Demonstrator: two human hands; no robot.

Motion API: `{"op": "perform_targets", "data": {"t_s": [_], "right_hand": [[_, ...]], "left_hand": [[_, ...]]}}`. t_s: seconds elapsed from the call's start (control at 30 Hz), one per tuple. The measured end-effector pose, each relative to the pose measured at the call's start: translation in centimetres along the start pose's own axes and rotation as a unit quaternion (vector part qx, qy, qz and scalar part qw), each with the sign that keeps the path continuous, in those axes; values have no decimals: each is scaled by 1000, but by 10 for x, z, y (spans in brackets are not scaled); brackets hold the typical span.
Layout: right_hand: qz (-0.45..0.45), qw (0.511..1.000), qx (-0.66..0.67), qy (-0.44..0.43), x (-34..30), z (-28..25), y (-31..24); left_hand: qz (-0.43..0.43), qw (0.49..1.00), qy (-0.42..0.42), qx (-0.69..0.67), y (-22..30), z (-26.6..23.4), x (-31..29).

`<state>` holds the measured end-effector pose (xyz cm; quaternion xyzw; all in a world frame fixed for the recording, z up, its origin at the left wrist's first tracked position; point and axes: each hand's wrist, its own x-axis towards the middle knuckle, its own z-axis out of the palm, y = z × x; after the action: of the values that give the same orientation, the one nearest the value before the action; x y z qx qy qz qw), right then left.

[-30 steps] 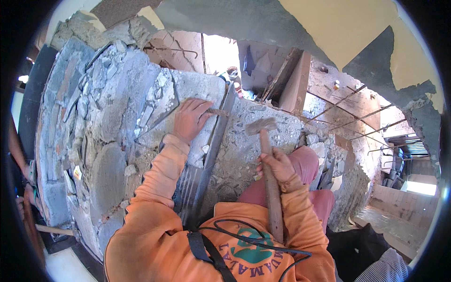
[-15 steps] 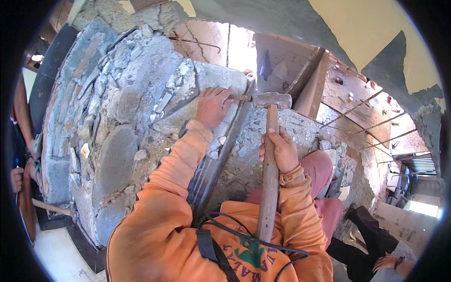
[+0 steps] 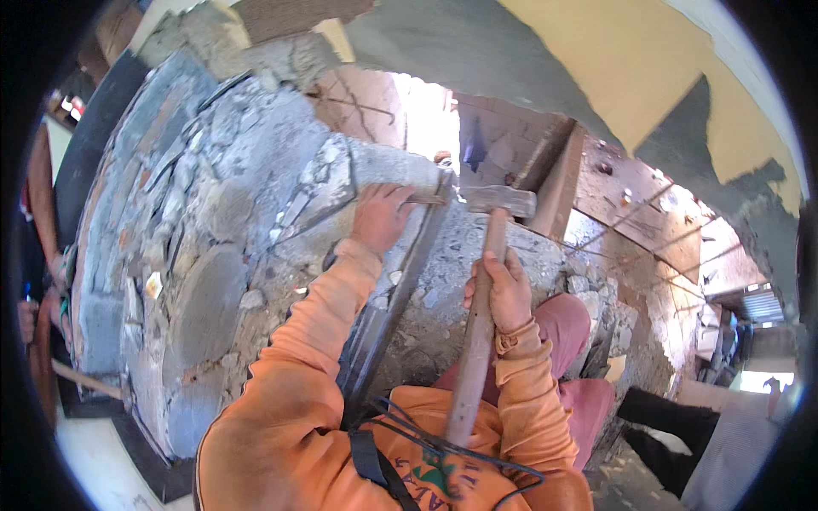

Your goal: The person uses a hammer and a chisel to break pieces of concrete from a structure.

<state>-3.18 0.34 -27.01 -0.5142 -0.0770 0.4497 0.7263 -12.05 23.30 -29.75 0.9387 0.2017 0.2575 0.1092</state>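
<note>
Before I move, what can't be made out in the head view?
In the head view:
Left end of the metal rod: hidden by the left grip.
Right grip: parts of its fingers hidden by the hammer handle.
Beyond the bright opening: lost in glare.
Rest of the person in black trousers: cut off by the picture's round edge.

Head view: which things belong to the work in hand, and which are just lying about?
In use:
hammer, in the right hand
short rod, in the left hand

Apparently just lying about:
loose grey chunk on the broken masonry
wooden handle, far left
</note>
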Motion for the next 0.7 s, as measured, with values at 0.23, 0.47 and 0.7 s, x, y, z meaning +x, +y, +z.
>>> {"op": "perform_targets", "data": {"t_s": [0.23, 0.47, 0.7], "right_hand": [[16, 999, 41, 13, 7, 5, 1], [-21, 999, -20, 19, 4, 18, 6], [-2, 1000, 2, 12, 10, 11, 23]], "left_hand": [[9, 1000, 3, 11, -2, 0, 2], [-4, 1000, -15, 9, 1, 2, -1], [43, 998, -33, -17, -4, 4, 3]]}}
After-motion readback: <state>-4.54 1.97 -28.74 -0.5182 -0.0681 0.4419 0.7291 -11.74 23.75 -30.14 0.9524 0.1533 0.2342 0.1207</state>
